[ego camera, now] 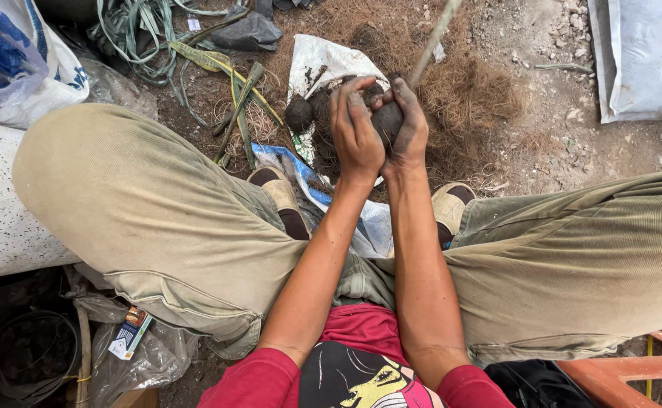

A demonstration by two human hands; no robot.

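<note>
My left hand (354,128) and my right hand (409,125) are pressed together around a dark ball of soil (386,121) held above the ground between my knees. Both palms and fingers are smeared with dirt. A thin pale stalk (433,34) rises up and away from the top of the ball. Just left of my hands another dark soil ball (298,113) rests on a white plastic sheet (316,60). Brown fibrous husk (474,91) is spread on the ground behind and to the right of my hands.
My legs in khaki trousers (150,211) spread to both sides, sandalled feet below the hands. Green strips and leaves (233,83) lie at upper left. White sacks sit at the top right (641,60) and the top left (21,68). An orange frame (626,370) is at lower right.
</note>
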